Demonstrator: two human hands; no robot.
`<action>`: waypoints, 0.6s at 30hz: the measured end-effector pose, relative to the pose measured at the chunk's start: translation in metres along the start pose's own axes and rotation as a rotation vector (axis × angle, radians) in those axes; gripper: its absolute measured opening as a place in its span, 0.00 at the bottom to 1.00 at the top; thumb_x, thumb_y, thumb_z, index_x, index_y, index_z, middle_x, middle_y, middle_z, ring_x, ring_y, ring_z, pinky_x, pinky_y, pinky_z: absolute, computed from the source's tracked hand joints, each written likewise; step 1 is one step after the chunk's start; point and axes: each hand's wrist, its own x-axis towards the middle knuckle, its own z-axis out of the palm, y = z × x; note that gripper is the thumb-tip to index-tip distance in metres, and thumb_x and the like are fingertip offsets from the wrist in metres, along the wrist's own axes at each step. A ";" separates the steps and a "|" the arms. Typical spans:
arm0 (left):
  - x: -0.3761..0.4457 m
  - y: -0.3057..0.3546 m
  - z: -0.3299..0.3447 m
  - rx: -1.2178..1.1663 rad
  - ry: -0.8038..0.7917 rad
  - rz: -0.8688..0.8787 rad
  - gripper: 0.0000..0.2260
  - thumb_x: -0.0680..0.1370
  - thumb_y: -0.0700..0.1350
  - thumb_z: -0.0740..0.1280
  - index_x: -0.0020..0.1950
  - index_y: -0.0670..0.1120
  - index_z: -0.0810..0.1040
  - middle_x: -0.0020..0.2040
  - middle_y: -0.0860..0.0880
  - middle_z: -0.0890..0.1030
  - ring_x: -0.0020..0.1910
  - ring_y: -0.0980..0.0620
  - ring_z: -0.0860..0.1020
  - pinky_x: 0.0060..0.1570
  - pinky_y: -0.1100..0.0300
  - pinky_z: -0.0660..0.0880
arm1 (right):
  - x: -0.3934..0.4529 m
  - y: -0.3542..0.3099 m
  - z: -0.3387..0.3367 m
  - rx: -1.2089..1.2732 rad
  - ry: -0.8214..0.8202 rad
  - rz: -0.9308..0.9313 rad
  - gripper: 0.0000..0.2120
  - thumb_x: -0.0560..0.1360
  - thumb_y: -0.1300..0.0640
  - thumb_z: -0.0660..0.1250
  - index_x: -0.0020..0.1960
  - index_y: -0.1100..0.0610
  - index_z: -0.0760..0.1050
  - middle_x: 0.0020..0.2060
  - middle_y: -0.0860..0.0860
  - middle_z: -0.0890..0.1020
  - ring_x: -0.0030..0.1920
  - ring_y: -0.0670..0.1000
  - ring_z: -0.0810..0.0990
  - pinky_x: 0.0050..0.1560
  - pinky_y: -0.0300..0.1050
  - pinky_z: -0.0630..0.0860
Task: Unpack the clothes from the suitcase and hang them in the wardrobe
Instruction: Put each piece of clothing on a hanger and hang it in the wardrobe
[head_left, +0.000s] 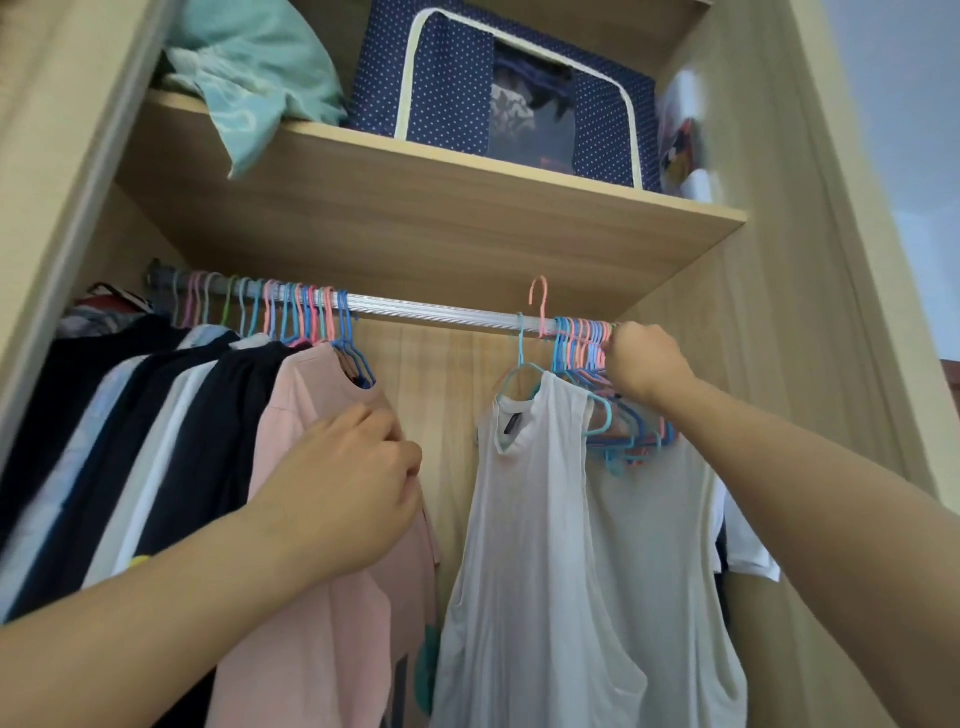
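You are at the hanging step: your right hand (641, 358) fingers clamp the bunched empty hangers (587, 345) on the rail (436, 307), your left hand (358, 467) fingers curl against the pink shirt (322, 597), so next free one hanger.

The right hand's fingers (621, 345) hide among bunched hangers (587, 343); the dark clothes (104, 415) at left blur.

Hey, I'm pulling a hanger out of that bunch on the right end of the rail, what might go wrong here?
1. Your right hand grips a tight cluster of empty hangers; their hooks look tangled, so several may come off together and drop.
2. One pink hook already sits above the rail, so it may fall loose.
3. The white tank top hangs right beside the cluster; tugging could snag it or slide it off its hanger.
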 end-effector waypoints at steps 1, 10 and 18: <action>-0.002 -0.001 -0.002 0.004 -0.016 -0.002 0.21 0.74 0.53 0.51 0.43 0.53 0.84 0.43 0.53 0.79 0.45 0.48 0.77 0.44 0.51 0.78 | 0.002 0.002 -0.002 0.056 0.025 0.026 0.06 0.77 0.62 0.61 0.44 0.63 0.74 0.50 0.67 0.81 0.50 0.67 0.79 0.42 0.48 0.68; -0.033 0.065 0.013 -0.445 -0.184 -0.011 0.13 0.81 0.53 0.57 0.58 0.56 0.81 0.55 0.57 0.73 0.60 0.54 0.69 0.60 0.59 0.68 | -0.046 0.043 -0.038 0.156 0.177 0.112 0.14 0.81 0.55 0.61 0.50 0.61 0.82 0.46 0.67 0.81 0.48 0.68 0.78 0.44 0.52 0.73; -0.045 0.197 0.028 -1.402 -0.165 -0.198 0.11 0.79 0.41 0.66 0.45 0.55 0.84 0.39 0.56 0.83 0.38 0.61 0.79 0.38 0.67 0.72 | -0.199 0.118 -0.082 0.592 0.208 0.458 0.10 0.82 0.61 0.57 0.48 0.62 0.76 0.34 0.59 0.81 0.31 0.61 0.84 0.28 0.50 0.79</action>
